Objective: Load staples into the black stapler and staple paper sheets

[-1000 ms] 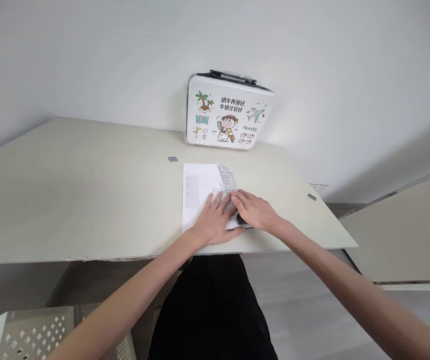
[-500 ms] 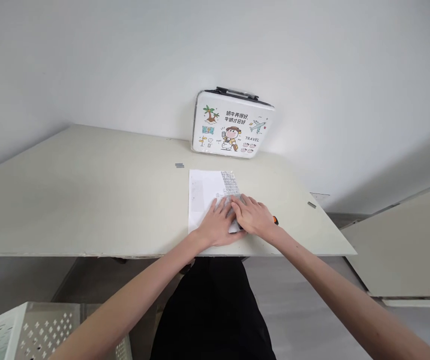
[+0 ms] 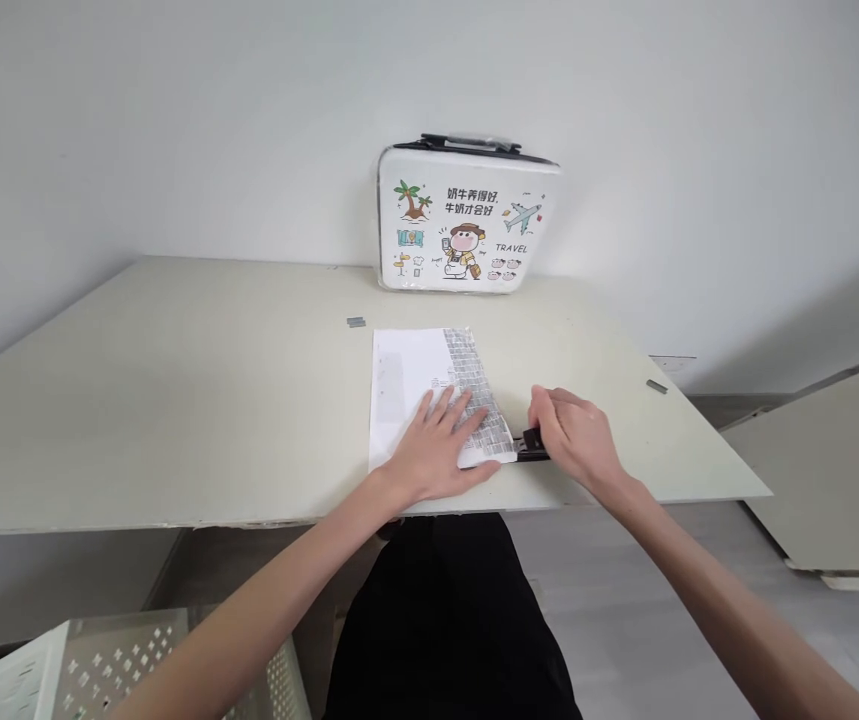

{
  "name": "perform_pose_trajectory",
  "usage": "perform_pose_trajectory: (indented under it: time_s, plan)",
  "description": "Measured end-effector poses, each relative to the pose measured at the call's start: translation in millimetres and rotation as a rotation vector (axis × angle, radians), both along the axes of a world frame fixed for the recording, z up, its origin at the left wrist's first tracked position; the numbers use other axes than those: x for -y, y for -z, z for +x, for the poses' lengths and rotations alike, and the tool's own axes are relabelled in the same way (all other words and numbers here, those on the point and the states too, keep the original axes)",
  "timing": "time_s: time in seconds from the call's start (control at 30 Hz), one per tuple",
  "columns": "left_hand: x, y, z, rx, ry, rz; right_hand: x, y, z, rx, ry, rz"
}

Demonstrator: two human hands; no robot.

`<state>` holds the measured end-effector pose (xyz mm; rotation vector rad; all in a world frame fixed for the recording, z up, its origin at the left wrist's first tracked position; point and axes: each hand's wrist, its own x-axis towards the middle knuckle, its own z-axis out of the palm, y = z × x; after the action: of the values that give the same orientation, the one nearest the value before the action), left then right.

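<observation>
A white sheet of paper (image 3: pixel 388 400) with a printed grid-patterned band along its right side lies flat near the table's front edge. My left hand (image 3: pixel 436 445) rests on it, fingers spread, with the thumb reaching past the lower edge. At the sheet's lower right corner sits a black stapler (image 3: pixel 532 443), its front end touching the paper. My right hand (image 3: pixel 575 435) is closed over the back of the stapler, hiding most of its body.
A white cartoon-printed case (image 3: pixel 466 220) stands against the wall behind the paper. Small grey staple strips (image 3: pixel 355 322) lie to the left, and another staple strip (image 3: pixel 656 386) near the right edge. A white perforated basket (image 3: pixel 121 660) is below the table at left.
My right hand has moved right, off the paper and away from my left hand, closing over the stapler. My left hand stays on the paper. The view has shifted slightly.
</observation>
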<state>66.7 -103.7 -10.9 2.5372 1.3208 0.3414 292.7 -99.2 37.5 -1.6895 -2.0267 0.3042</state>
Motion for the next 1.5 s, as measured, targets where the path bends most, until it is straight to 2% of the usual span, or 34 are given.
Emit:
perform_pose_trajectory:
  time_s: [0.13,0.2,0.3,0.43,0.57,0.67,0.8,0.97,1.1,1.3,1.5]
  plan:
    - [-1,-1.8,2,-0.009,0.005,-0.012,-5,-2,35,-0.059,0.13,-0.055]
    - [-1,-3.9,1,0.006,0.014,-0.002,-1,1,53,-0.101,0.11,-0.047]
    - [-1,-10.9,-10,0.036,0.021,-0.004,13,13,75,-0.156,0.006,-0.026]
    - [0,-20.3,-49,0.006,-0.061,0.008,30,38,94,-0.211,-0.077,-0.016]
    - [3,-19.5,-99,-0.046,-0.172,0.024,31,56,101,-0.3,-0.06,-0.011]
    - [10,-16.9,-125,-0.082,-0.187,-0.012,27,60,102,-0.377,-0.011,-0.021]
    - [19,-16.1,-136,-0.126,-0.165,0.003,26,59,103,-0.466,0.115,-0.009]
    - [22,-13.7,-126,-0.125,-0.166,0.057,26,56,105,-0.616,0.226,-0.006]
    - [17,-9.9,-104,-0.104,-0.163,0.077,24,55,105,-0.776,0.266,0.014]
    - [-6,-9.4,-42,-0.136,-0.163,0.017,22,54,103,-0.885,0.237,0.045]
    - [-33,-13.9,28,-0.155,-0.145,-0.013,26,50,100,-0.948,0.277,0.104]
